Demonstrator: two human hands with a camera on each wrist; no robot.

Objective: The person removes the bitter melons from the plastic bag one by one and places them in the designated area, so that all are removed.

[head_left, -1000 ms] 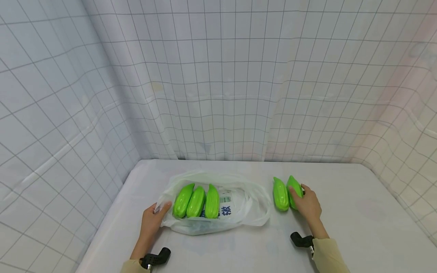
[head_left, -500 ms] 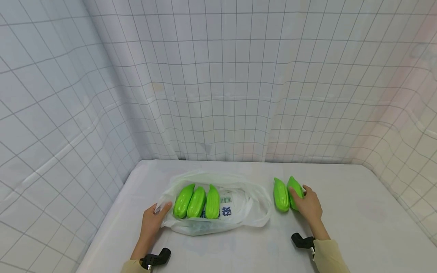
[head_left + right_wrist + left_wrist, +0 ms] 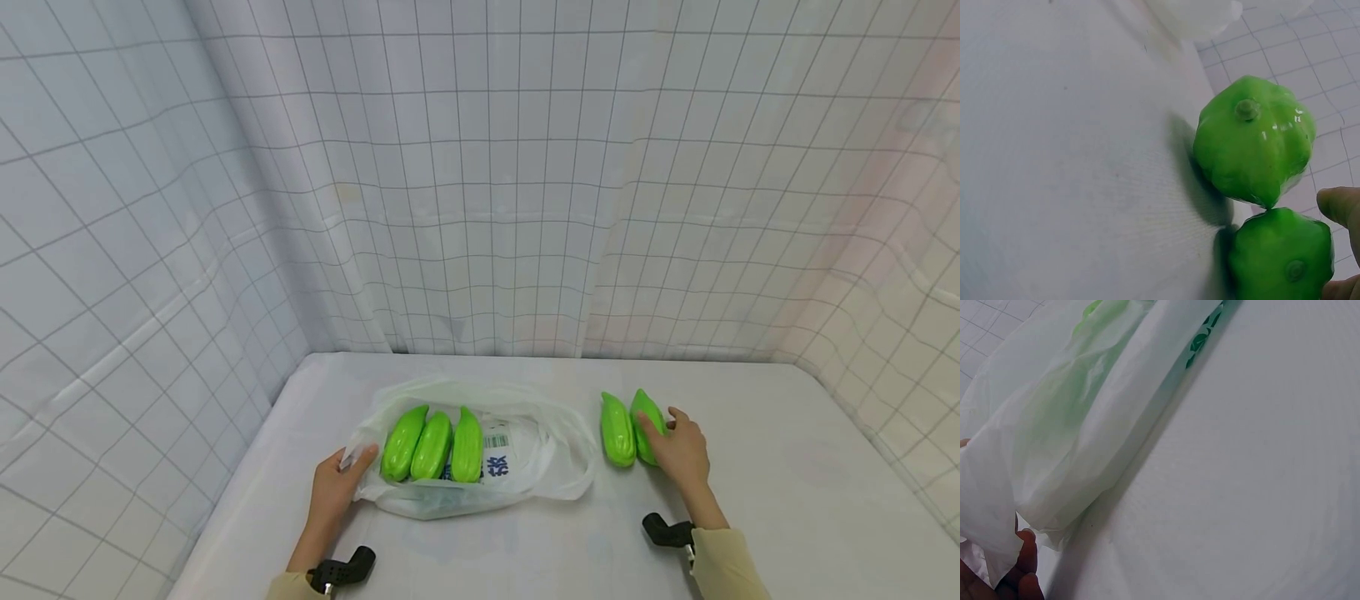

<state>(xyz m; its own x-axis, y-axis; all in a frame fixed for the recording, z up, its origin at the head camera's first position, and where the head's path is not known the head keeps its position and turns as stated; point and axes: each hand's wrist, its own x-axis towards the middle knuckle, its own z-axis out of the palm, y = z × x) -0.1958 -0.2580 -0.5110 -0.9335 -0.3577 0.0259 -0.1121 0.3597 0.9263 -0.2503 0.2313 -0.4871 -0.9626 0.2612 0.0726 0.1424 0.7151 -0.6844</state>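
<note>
On the left of the table lies a translucent white plastic bag (image 3: 562,450), its mouth held wide. My left hand (image 3: 335,487) pinches the bag's left edge, thumb on the inner side; in the left wrist view the curled fingers (image 3: 1029,550) show below the film. Three glossy green ribbed gourds (image 3: 431,446) lie side by side in the bag. Two more, a left gourd (image 3: 618,429) and a right gourd (image 3: 649,410), lie close together to its right. My right hand (image 3: 681,454) is at the right gourd, thumb over it and fingers spread along its far side.
Both hands are over a white-covered table (image 3: 765,467). White gridded curtains (image 3: 480,208) enclose its back and sides. Dark camera mounts (image 3: 341,569) sit on the wrists. Blue print and a barcode (image 3: 496,440) show inside the bag.
The right hand's fingers have loosened slightly away from the right gourd's side. The left hand and the bag stay in place.
</note>
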